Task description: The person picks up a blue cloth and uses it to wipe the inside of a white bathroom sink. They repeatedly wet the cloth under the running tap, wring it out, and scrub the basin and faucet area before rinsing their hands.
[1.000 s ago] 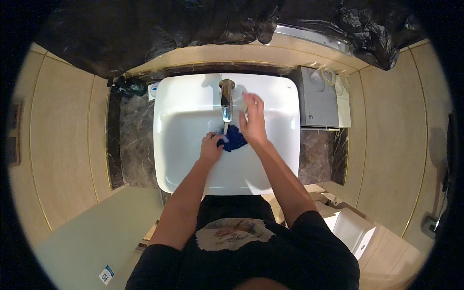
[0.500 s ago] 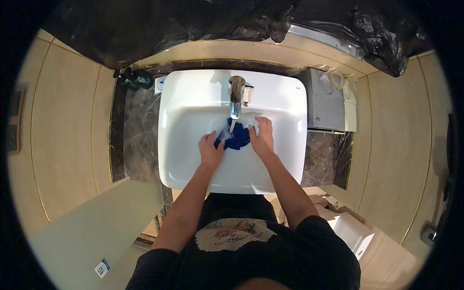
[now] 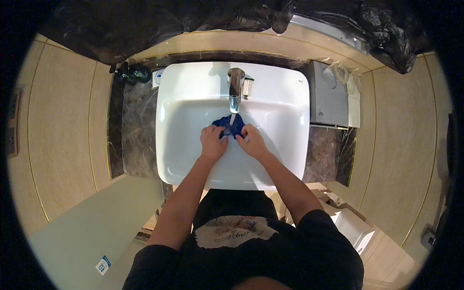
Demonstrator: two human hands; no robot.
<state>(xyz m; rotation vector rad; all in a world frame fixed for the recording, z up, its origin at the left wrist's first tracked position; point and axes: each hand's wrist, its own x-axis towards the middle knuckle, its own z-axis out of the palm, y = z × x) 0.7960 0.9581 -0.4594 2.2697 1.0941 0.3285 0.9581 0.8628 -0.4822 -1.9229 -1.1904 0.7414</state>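
A wet, dark blue cloth [image 3: 237, 126] lies bunched in the white washbasin [image 3: 181, 159], beneath the chrome faucet [image 3: 235, 92]. Water streams from the spout onto its middle. My left hand [image 3: 213, 143] grips the cloth's near left side with bent fingers. On the opposite side, my right hand [image 3: 253, 143] pinches the right edge between thumb and fingers. Both hands are close together, and part of the cloth is hidden by the fingers.
Right of the basin stands a grey box [image 3: 329, 96] on the dark marble counter [image 3: 323, 150]. Dark green bottles [image 3: 137, 74] and a small white box [image 3: 157, 79] are at the back left. Black plastic sheeting [image 3: 159, 24] hangs along the far wall.
My right hand has moved left and closed on the cloth, and my left hand has shifted slightly right and up. The cloth is gathered more tightly between them under the stream.
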